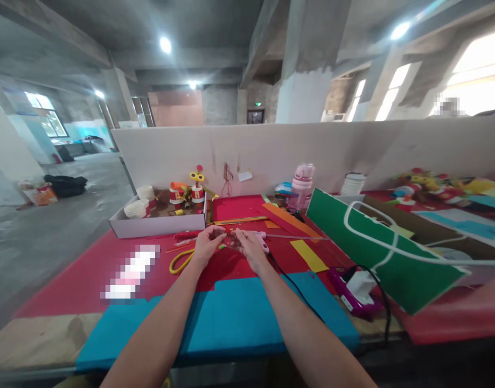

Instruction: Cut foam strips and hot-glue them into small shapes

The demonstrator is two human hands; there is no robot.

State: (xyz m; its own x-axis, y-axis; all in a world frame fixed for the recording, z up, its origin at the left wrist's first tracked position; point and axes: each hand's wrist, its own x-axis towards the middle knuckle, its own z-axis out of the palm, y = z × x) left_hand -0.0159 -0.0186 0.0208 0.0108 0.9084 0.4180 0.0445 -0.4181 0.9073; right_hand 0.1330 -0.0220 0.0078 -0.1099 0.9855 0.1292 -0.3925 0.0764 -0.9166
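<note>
Over the red table covering, my left hand (pixel 208 244) and my right hand (pixel 248 247) meet with fingertips pinched together. Between them is a small dark-and-yellow striped piece (pixel 229 234), largely covered by the fingers. It looks coiled, but is too small to name. Just left of my left hand lies a yellow loop-shaped handle (pixel 178 263), its other end hidden by that hand. A pink glue gun (pixel 264 242) with a black cord rests behind and beside my right hand. Red strands (pixel 186 235) lie beyond my left hand.
A white box (pixel 158 226) holds paper cups and small cup figures. Orange strips (pixel 287 218) and a yellow paper piece (pixel 309 256) lie to the right. A purple power strip (pixel 356 302), white cable and leaning green board (pixel 376 250) stand there too. Blue sheeting (pixel 235 318) covers the front.
</note>
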